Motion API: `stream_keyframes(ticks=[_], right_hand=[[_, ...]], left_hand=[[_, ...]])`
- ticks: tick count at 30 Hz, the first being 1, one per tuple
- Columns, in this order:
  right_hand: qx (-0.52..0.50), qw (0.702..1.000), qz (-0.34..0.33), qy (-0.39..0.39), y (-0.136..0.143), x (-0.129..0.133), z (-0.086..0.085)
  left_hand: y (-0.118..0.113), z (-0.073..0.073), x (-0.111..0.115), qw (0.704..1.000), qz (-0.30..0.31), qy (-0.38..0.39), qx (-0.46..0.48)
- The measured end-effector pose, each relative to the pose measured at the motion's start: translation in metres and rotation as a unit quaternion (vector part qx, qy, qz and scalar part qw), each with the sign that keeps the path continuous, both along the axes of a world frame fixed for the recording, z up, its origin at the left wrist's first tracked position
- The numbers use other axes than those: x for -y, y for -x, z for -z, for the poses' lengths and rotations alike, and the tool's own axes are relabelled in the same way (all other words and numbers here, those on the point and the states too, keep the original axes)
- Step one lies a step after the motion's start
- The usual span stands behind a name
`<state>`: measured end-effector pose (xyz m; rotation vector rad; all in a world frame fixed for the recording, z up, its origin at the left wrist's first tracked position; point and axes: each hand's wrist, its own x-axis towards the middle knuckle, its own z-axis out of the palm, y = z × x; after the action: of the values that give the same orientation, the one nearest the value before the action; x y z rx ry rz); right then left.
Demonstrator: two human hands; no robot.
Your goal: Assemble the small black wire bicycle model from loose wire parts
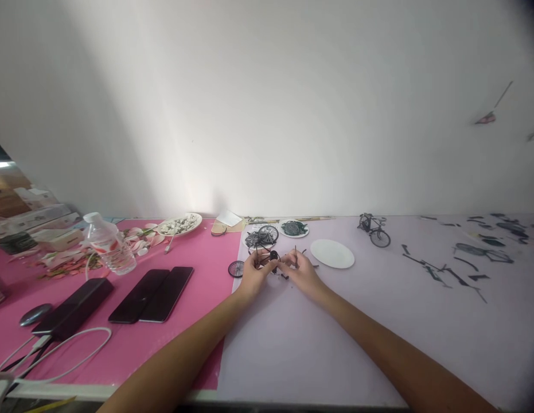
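Observation:
Between my two hands is a small black model bicycle [273, 255], partly hidden by my fingers. My left hand [253, 274] has its fingers closed on the frame from the left. My right hand [301, 272] pinches at its right side; a thin dark piece sticks up by those fingers, and I cannot make out what it is. A black spoked wheel [236, 269] shows just left of my left hand. Behind the hands lie a white plate with black wheels [268, 234] and another plate with dark parts [293, 228]. A bare white plate [332, 253] is to the right.
An assembled model bicycle [374, 230] stands at the back right, with loose black parts [447, 269] beyond it. On the pink cover [180, 344] at left are two phones [151, 295], a black power bank [73, 308], a water bottle [109, 244], and a plate of small pieces [179, 224].

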<state>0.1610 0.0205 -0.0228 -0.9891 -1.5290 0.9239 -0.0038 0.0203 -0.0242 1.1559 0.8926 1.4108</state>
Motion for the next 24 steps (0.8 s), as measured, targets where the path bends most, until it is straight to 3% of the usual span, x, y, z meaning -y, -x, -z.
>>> stream_keyframes(ticks=[17,24], right_hand=[[0.025,0.999,-0.029,-0.011,0.002,0.01,-0.007],[0.019,0.999,-0.012,-0.026,0.001,0.004,-0.003]], left_hand=[[0.002,0.006,0.0,0.995,0.016,-0.046,-0.086],[0.003,0.01,-0.002,0.99,-0.001,-0.044,-0.132]])
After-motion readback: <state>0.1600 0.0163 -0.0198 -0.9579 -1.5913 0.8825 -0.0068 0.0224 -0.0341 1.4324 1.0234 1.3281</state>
